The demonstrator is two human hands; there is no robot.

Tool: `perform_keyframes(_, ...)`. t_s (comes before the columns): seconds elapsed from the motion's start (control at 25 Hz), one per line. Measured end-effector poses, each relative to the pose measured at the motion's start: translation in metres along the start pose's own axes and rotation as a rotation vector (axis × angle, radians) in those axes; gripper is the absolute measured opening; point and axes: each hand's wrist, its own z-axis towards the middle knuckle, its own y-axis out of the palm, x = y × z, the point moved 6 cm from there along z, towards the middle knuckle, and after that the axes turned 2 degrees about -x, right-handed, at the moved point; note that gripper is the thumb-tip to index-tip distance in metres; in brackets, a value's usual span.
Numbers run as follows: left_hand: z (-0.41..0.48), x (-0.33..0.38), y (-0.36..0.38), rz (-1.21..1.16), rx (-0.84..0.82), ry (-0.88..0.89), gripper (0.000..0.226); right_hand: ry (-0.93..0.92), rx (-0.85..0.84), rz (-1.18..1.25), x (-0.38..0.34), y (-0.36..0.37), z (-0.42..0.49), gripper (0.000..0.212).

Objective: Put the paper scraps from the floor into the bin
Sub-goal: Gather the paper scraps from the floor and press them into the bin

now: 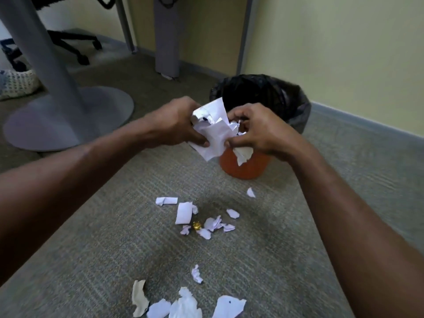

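An orange bin (243,165) lined with a black bag (300,106) stands on the carpet near the wall. Just in front of its rim my left hand (176,122) and my right hand (259,129) together grip a crumpled bunch of white paper scraps (212,131). One torn piece (243,154) hangs below my right hand. Several more white scraps (183,212) lie scattered on the carpet closer to me, with larger ones (183,306) at the bottom edge. A small gold wrapper (196,225) sits among them.
A grey table pedestal with a round base (68,115) stands at the left. An office chair base (75,45) and a grey desk leg (166,42) are farther back. A knitted bag (18,84) lies at far left. The yellow wall (332,53) runs behind the bin.
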Motion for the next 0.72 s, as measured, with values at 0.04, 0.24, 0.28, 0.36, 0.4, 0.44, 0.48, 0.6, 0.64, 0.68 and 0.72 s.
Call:
perform_keyframes(0.04, 0.011, 0.010, -0.006, -0.009, 0.014, 0.018, 0.027, -0.003, 0.022, -0.016, 0.002, -0.016, 0.003, 0.035)
perform_keyframes(0.24, 0.066, 0.046, -0.025, -0.026, 0.119, 0.056, 0.032, 0.015, 0.120, -0.128, 0.014, -0.076, 0.026, 0.034)
perform_keyframes(0.28, 0.077, 0.052, -0.025, -0.019, 0.144, 0.047, 0.032, 0.011, 0.143, -0.176, 0.017, -0.086, 0.032, 0.033)
perform_keyframes(0.36, 0.098, 0.061, -0.025, -0.006, 0.194, 0.010, 0.033, 0.015, 0.178, -0.267, 0.027, -0.102, 0.044, 0.034)
perform_keyframes(0.4, 0.107, 0.065, -0.023, -0.010, 0.214, -0.003, 0.032, 0.024, 0.194, -0.291, 0.033, -0.108, 0.049, 0.034)
perform_keyframes(0.44, 0.116, 0.068, -0.020, -0.016, 0.226, -0.016, 0.032, 0.035, 0.207, -0.299, 0.041, -0.112, 0.053, 0.034)
perform_keyframes(0.48, 0.124, 0.070, -0.015, -0.022, 0.232, -0.027, 0.032, 0.050, 0.215, -0.294, 0.050, -0.115, 0.057, 0.032)
perform_keyframes(0.6, 0.145, 0.069, 0.008, -0.004, 0.199, -0.063, 0.034, 0.109, 0.192, -0.286, 0.082, -0.109, 0.064, 0.024)
perform_keyframes(0.64, 0.150, 0.069, 0.017, 0.005, 0.183, -0.063, 0.035, 0.124, 0.179, -0.297, 0.092, -0.104, 0.066, 0.023)
perform_keyframes(0.68, 0.154, 0.069, 0.025, 0.013, 0.168, -0.063, 0.037, 0.136, 0.163, -0.312, 0.101, -0.099, 0.067, 0.025)
perform_keyframes(0.72, 0.157, 0.069, 0.031, 0.018, 0.154, -0.065, 0.039, 0.146, 0.146, -0.332, 0.110, -0.093, 0.069, 0.029)
